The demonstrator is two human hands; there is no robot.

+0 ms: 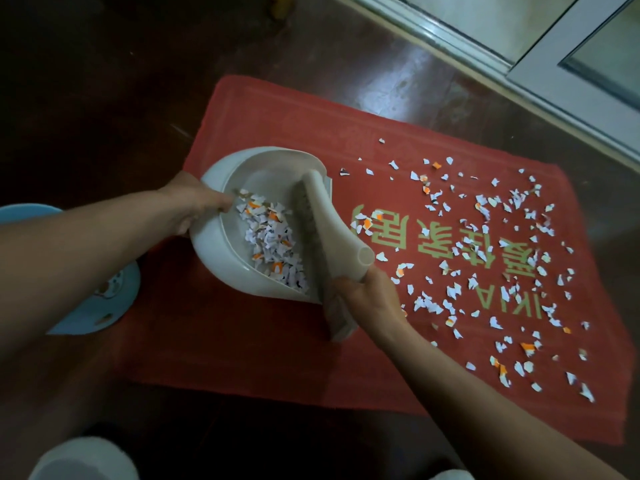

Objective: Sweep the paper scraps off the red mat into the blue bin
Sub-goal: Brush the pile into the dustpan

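A red mat [263, 348] with green lettering lies on the dark floor. A white dustpan [221, 258] stands tilted on its left half, holding a pile of paper scraps [273, 244]. My left hand [192, 202] grips the pan's back rim. My right hand [370, 303] holds a white hand brush [329, 230] whose bristles lie across the pan's mouth. Many loose scraps [498, 258] are scattered over the mat's right half. The blue bin [24, 213] peeks out at the left edge, mostly hidden behind my left forearm.
A light blue round lid [104, 306] lies on the floor left of the mat, under my left arm. A white door frame and sill [519, 67] run along the top right. White rounded shapes [83, 459] show at the bottom edge.
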